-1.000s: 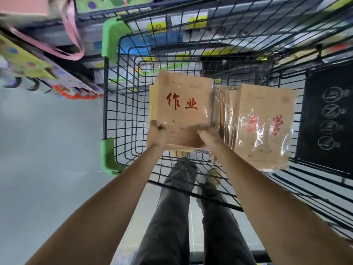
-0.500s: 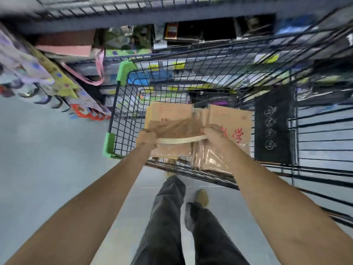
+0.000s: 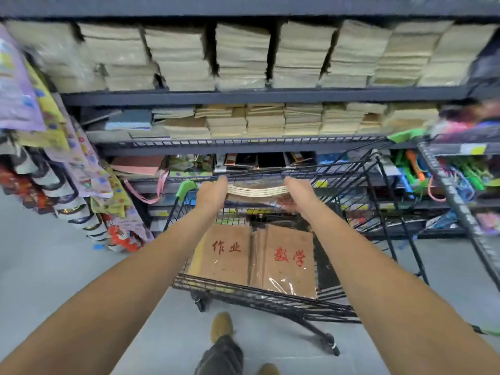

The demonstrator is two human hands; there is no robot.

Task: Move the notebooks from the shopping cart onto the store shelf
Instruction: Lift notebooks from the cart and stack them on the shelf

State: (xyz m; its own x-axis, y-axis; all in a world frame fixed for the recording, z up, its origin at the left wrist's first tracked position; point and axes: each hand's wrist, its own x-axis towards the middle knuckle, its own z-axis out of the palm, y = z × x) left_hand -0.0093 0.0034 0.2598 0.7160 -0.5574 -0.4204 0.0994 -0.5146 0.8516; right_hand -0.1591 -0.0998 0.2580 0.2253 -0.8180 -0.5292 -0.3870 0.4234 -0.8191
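A flat stack of brown notebooks (image 3: 257, 191) is held level above the black wire shopping cart (image 3: 373, 201), seen edge-on. My left hand (image 3: 212, 194) grips its left end and my right hand (image 3: 299, 196) grips its right end. Down in the cart lie two more brown notebook packs with red characters, one on the left (image 3: 223, 253) and a plastic-wrapped one on the right (image 3: 290, 263). Behind the cart rises the dark store shelf (image 3: 243, 96), with stacks of similar tan notebooks (image 3: 243, 55) on its upper levels.
Colourful bags (image 3: 67, 163) hang from a rack at the left. A second wire rack (image 3: 460, 201) with bright toys stands at the right. Lower shelf levels hold mixed stationery. My shoes and one trouser leg (image 3: 221, 355) show on the grey floor below.
Both hands have lifted the notebook stack out of the cart and tipped it flat, raising it toward the shelf. My view has swung upward, so the shelf levels have come into sight.
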